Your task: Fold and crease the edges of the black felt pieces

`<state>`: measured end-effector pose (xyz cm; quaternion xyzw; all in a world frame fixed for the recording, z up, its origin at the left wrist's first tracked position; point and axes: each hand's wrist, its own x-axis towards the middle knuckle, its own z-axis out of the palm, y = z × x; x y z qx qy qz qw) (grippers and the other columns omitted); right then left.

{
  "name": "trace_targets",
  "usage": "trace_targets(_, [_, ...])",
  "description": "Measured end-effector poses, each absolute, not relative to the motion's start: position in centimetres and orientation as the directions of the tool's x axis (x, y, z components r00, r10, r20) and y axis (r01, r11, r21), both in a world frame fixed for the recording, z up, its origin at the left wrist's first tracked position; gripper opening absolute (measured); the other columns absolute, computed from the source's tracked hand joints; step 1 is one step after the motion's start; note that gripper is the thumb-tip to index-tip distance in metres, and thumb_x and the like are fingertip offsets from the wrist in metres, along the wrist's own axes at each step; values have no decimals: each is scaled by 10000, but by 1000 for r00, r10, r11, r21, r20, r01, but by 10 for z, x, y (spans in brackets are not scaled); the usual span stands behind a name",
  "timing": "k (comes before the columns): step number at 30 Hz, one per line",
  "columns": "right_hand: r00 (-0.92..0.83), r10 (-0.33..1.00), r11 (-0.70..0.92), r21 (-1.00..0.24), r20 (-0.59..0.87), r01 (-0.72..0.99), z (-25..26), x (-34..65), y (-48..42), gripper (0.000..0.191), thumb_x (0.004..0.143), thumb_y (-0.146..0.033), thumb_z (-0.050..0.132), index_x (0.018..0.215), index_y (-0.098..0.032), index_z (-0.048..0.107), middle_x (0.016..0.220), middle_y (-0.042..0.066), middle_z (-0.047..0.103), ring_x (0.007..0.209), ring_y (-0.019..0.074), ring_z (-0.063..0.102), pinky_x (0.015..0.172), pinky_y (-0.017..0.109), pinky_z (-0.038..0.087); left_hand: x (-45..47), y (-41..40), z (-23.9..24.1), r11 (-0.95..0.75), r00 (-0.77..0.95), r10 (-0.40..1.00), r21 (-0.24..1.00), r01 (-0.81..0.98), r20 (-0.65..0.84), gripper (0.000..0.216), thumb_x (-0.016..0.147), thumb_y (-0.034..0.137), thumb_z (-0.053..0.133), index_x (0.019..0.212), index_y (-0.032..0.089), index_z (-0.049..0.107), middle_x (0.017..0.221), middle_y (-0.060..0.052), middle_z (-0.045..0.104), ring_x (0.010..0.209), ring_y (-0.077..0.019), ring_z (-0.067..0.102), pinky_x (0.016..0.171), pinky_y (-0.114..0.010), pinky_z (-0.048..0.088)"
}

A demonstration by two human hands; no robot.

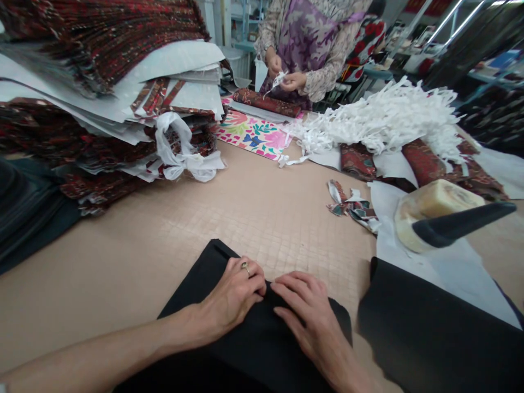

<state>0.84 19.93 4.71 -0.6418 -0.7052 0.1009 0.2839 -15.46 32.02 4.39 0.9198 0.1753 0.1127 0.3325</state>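
Observation:
A black piece of fabric point(254, 338) lies on the table in front of me, its far edge folded over in a narrow strip. My left hand point(235, 292), with a ring on one finger, has its fingers curled and pinched on that edge near the middle. Just beside it, my right hand point(307, 308) rests on the same edge. Its fingers are stretched out over the fold and the thumb lies apart on the cloth. The near part of the fabric runs out of the bottom of the view.
Tall stacks of patterned red-brown fabric point(164, 22) stand at the left. White strips point(380, 117) are heaped at the back right. A cream block-shaped tool with a black handle point(462, 221) sits near more black fabric point(442, 322). Across the table, a person point(307, 43) handles white strips.

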Motion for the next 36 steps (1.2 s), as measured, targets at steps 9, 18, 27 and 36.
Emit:
trace_targets(9, [-116,981,0,-593,-157,805,71,13,241,254,607,-382,783,776,-271,629,797,-44,599,798,156,493,738,333,298,-158,315,31,-820,915,286,567,80,285,134,875,62,380,834,163,459,811,-12,563,835,-159,480,878,-368,272])
trace_targets(18, [81,974,-102,-92,-212,990,80,62,191,308,499,-435,810,563,-203,618,684,38,581,731,260,524,715,452,316,-158,317,29,-782,920,328,608,137,216,139,844,46,382,832,167,450,803,-16,550,816,-163,477,860,-367,282])
trace_targets(27, [-74,951,-134,-620,-299,773,76,20,228,277,687,-236,724,946,-233,626,838,-15,654,839,175,556,800,326,396,-158,316,30,-815,904,326,567,120,278,122,872,68,406,874,162,484,869,-24,575,899,-161,481,942,-387,269])
trace_targets(36, [-52,960,190,-504,274,842,36,40,182,238,888,-131,414,979,-219,615,817,31,609,706,121,548,644,278,427,-158,316,30,-827,923,234,562,25,304,243,896,52,332,1061,93,505,888,-80,568,833,-165,500,785,-305,428])
